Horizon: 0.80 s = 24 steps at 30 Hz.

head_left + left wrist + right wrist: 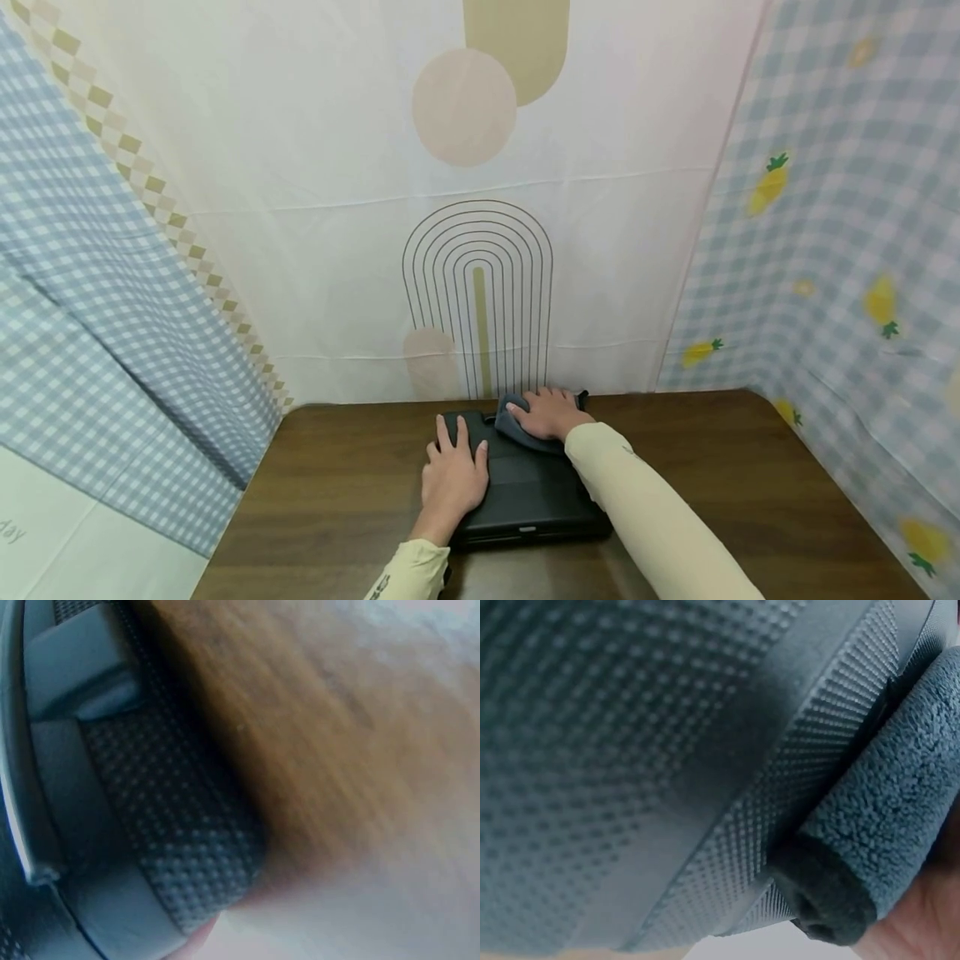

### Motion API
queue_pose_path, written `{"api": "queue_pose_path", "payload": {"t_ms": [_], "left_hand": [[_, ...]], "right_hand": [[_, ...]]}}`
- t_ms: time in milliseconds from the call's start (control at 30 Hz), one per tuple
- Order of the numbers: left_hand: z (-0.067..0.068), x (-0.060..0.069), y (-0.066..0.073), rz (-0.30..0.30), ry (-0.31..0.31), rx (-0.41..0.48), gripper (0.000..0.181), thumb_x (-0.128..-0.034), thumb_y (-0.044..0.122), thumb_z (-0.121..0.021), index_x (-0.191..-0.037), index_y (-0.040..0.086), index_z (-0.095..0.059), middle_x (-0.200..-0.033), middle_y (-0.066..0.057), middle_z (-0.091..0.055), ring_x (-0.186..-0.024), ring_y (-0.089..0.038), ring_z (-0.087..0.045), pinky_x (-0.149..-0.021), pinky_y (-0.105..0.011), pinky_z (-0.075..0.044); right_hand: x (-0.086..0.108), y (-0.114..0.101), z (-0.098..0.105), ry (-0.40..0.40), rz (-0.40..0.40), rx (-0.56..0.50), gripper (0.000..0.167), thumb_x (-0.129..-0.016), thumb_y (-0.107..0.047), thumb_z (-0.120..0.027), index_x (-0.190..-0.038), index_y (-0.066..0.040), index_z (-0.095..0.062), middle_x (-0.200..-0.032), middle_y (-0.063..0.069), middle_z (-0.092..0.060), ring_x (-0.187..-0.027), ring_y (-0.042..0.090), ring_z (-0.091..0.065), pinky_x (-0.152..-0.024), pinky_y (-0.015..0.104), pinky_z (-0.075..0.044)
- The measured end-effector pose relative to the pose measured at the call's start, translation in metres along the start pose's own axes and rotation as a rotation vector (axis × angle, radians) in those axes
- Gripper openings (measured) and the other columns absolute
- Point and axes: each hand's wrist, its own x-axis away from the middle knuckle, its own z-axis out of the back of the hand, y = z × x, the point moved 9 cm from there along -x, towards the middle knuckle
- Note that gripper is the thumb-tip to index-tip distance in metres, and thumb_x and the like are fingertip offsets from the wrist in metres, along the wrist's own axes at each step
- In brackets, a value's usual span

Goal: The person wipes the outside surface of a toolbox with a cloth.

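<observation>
A black hard plastic carrying case (525,487) with a textured surface lies flat on the brown wooden table. My left hand (453,479) rests on its left part, fingers spread and pointing away from me. At the case's far right, my right hand (547,414) holds a grey-blue cloth (517,429) against the top near the far edge. Up close in the right wrist view, the fluffy folded cloth (892,795) with its dark hem touches the ribbed case surface (727,772). A latch (79,664) on the case shows in the left wrist view.
The wooden table (337,492) extends to both sides of the case. Behind it hangs a white patterned curtain (322,275). Blue checked cloths hang at the left (127,283) and right (825,250).
</observation>
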Motion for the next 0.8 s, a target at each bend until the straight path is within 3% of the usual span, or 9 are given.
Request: {"api": "queue_pose_path", "payload": {"t_ms": [433,633,800], "left_hand": [[0.0,-0.001,0.0,0.037,-0.005,0.041,0.068,-0.1116,0.053,-0.049,-0.169,0.018,-0.036,-0.179,-0.021,-0.018,-0.146,-0.051,-0.047,-0.091,-0.061,-0.056],[-0.001,0.0,0.001,0.029,-0.005,0.065,0.068,-0.1118,0.051,-0.049,-0.169,0.018,-0.035,-0.179,-0.02,-0.018,-0.145,-0.052,-0.047,-0.091,-0.062,-0.056],[0.001,0.002,-0.001,0.028,0.0,0.072,0.068,-0.1124,0.05,-0.049,-0.169,0.017,-0.034,-0.179,-0.021,-0.017,-0.144,-0.052,-0.047,-0.087,-0.06,-0.056]], "right_hand": [[0.002,0.006,0.003,0.05,0.037,-0.013,0.07,-0.113,-0.058,-0.034,-0.161,-0.008,-0.048,-0.168,0.024,-0.043,-0.158,0.046,-0.036,-0.129,0.067,-0.024],[0.0,0.028,0.002,0.107,-0.001,-0.015,0.071,-0.113,-0.059,-0.034,-0.161,-0.008,-0.048,-0.166,0.023,-0.047,-0.156,0.047,-0.039,-0.128,0.066,-0.028],[0.004,0.046,0.005,0.156,-0.018,-0.096,0.07,-0.114,-0.055,-0.035,-0.161,-0.003,-0.047,-0.165,0.027,-0.046,-0.155,0.05,-0.04,-0.124,0.07,-0.033]]}}
